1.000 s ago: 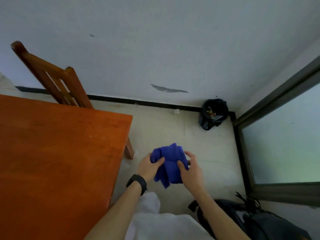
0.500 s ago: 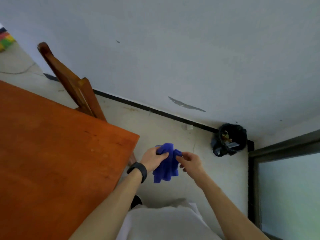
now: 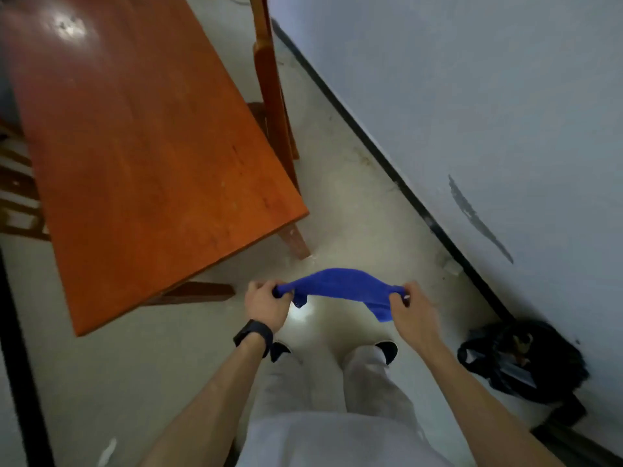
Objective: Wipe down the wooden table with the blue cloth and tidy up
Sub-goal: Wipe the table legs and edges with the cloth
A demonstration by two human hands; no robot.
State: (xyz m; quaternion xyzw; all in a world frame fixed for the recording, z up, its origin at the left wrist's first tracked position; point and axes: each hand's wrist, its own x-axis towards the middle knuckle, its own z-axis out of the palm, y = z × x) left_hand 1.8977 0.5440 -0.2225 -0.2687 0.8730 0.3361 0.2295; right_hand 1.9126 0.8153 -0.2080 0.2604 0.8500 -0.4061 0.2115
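Note:
The blue cloth (image 3: pixel 340 286) is stretched in the air above the floor, in front of my legs. My left hand (image 3: pixel 264 306), with a black band on the wrist, grips its left end. My right hand (image 3: pixel 409 313) pinches its right end, and a corner hangs down beside that hand. The wooden table (image 3: pixel 145 139) fills the upper left, its near corner just above and left of my left hand. Its top is bare and shiny.
A wooden chair (image 3: pixel 269 79) stands at the table's far side by the white wall (image 3: pixel 472 96). A black bin bag (image 3: pixel 526 358) sits on the floor at the right by the wall. Pale floor lies around my feet.
My hands have pulled apart and stretched the bunched cloth out between them. The view has swung left and down, so the table now lies along the upper left.

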